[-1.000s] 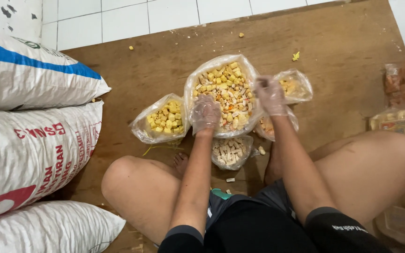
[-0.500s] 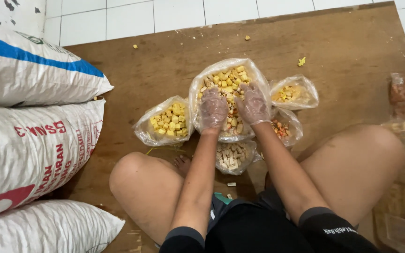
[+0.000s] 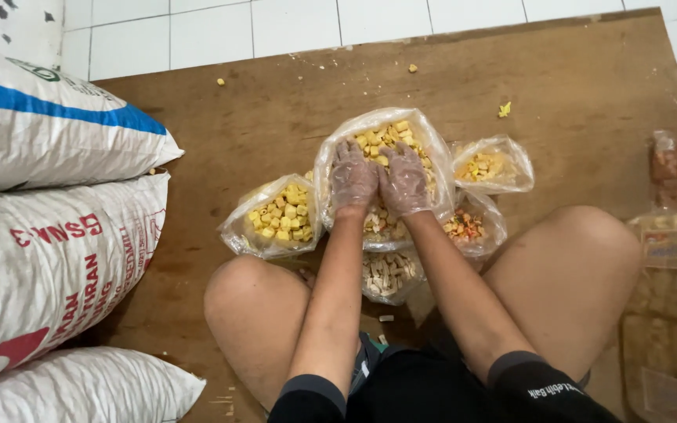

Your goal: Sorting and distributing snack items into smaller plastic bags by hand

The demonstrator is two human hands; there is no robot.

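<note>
Both my hands wear thin clear plastic gloves and rest side by side inside a large clear bag (image 3: 425,141) full of yellow, cube-shaped snack pieces. My left hand (image 3: 352,177) lies palm down on the pieces, fingers spread. My right hand (image 3: 403,178) touches it, also flat on the pieces. Around the big bag stand smaller open bags: one of yellow cubes (image 3: 277,218) to the left, one of pale pieces (image 3: 389,274) between my knees, one of mixed orange pieces (image 3: 468,227) and one of yellow pieces (image 3: 491,166) to the right.
I sit on a brown wooden board (image 3: 276,117) over white floor tiles. Three big white woven sacks (image 3: 48,258) are stacked at the left. Sealed clear snack packets (image 3: 671,313) lie at the right edge. Crumbs (image 3: 504,110) dot the board.
My right hand moved from the big bag's right rim to its middle. Both hands now lie together on the snack pieces. The camera view has shifted slightly.
</note>
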